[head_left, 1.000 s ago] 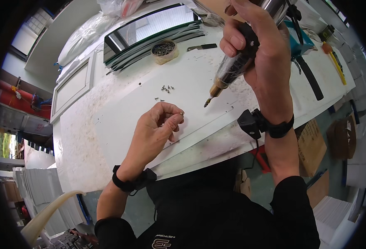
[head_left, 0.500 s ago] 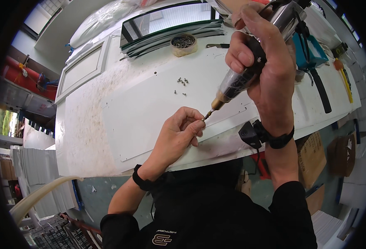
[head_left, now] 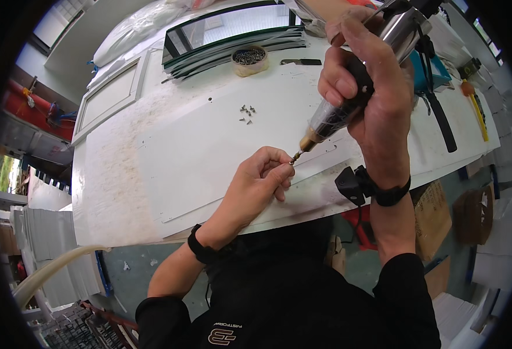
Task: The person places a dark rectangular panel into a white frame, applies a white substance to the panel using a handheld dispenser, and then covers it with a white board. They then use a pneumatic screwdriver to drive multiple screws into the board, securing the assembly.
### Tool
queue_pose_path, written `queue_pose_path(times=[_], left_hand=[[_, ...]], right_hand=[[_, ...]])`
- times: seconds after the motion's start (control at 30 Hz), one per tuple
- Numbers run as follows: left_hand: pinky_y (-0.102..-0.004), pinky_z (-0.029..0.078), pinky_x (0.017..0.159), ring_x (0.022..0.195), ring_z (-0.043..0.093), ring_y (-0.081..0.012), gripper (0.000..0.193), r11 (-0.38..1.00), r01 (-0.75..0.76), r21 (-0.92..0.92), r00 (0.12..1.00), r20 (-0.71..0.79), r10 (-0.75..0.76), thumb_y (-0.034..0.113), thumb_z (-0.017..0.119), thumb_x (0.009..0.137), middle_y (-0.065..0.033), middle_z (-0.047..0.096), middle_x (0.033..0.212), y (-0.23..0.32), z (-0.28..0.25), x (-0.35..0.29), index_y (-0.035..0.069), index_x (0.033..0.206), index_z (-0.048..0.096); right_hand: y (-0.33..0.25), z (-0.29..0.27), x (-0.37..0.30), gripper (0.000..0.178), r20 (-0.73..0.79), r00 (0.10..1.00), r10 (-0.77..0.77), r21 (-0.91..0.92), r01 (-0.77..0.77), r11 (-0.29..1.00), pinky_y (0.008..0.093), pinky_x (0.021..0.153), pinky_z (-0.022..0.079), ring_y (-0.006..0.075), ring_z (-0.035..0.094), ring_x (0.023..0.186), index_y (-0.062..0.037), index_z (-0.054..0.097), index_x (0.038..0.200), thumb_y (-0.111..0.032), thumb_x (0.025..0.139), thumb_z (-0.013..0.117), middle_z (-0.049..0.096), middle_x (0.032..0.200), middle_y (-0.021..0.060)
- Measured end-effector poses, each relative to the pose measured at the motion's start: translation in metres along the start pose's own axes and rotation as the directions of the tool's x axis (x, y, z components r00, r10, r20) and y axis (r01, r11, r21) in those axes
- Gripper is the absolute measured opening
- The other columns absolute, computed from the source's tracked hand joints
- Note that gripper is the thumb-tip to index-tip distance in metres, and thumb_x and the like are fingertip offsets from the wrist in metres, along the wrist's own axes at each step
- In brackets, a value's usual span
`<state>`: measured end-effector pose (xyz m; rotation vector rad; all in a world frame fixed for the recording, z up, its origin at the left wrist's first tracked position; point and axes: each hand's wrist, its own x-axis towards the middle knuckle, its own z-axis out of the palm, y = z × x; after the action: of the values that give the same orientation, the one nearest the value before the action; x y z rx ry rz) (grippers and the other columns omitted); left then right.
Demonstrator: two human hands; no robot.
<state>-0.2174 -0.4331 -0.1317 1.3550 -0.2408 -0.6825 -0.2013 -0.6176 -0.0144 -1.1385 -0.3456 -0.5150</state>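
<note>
On the flat white rectangular panel [head_left: 192, 163] lie small silvery metal screws [head_left: 252, 109] — left of the silver-and-black power screwdriver [head_left: 327, 121] in the right hand [head_left: 379, 78]. Behind them, a round pale tub of small metal pieces [head_left: 251, 69] stands before stacked glass mirrors [head_left: 233, 27], a white rectangular frame [head_left: 140, 78] to its left.

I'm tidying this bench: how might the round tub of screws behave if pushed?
Probably heavy for its size: the round tub looks well filled with small metal screws. It seems squat, so likelier to slide than tip. Its open top suggests screws could spill if jolted.
</note>
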Motion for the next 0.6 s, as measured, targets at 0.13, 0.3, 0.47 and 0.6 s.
queue_pose_path(times=[0.13,0.3,0.47,0.6], left_hand=[[-0.0222,0.049,0.062,0.076,0.059,-0.0060,0.016,0.979,-0.047,0.201,0.998,-0.021,0.053,0.015,0.063,0.103,-0.0018,0.063,0.091,0.001,0.015,0.014,0.001,0.110,0.061],[-0.0297,0.050,0.071,0.082,0.060,-0.0145,0.014,0.750,-0.275,0.601,0.943,0.016,0.333,0.010,0.066,0.097,-0.0054,0.065,0.095,0.002,0.033,0.036,0.000,0.107,0.069],[-0.0350,0.048,0.085,0.094,0.057,-0.0251,0.015,0.568,-0.343,0.748,0.896,0.080,0.436,0.007,0.066,0.092,-0.0085,0.067,0.103,-0.009,0.038,0.055,0.003,0.104,0.074],[-0.0352,0.048,0.086,0.096,0.057,-0.0256,0.014,0.539,-0.329,0.776,0.900,0.085,0.427,0.007,0.066,0.092,-0.0075,0.067,0.103,-0.007,0.042,0.058,0.003,0.102,0.075]], right_hand=[[-0.007,-0.011,0.000,0.019,0.015,1.000,0.003,-0.039,-0.002,0.999,0.0248,0.048,0.038,0.0058,0.042,0.052,-0.0046,0.059,0.108,-0.022,0.101,0.062,0.055,0.084,0.0031],[-0.004,-0.028,0.002,0.018,0.030,1.000,0.003,-0.182,0.003,0.983,0.0261,0.049,0.039,0.0065,0.045,0.053,-0.0031,0.060,0.101,-0.020,0.099,0.064,0.054,0.078,0.0033],[0.003,-0.036,-0.002,0.017,0.031,0.998,0.058,-0.250,-0.048,0.967,0.0269,0.051,0.043,0.0073,0.050,0.053,-0.0018,0.061,0.104,-0.016,0.097,0.067,0.057,0.081,0.0038],[0.007,-0.038,-0.005,0.016,0.047,0.998,0.032,-0.285,-0.017,0.959,0.0269,0.052,0.045,0.0071,0.052,0.054,-0.0021,0.061,0.104,-0.015,0.097,0.067,0.058,0.081,0.0031]])
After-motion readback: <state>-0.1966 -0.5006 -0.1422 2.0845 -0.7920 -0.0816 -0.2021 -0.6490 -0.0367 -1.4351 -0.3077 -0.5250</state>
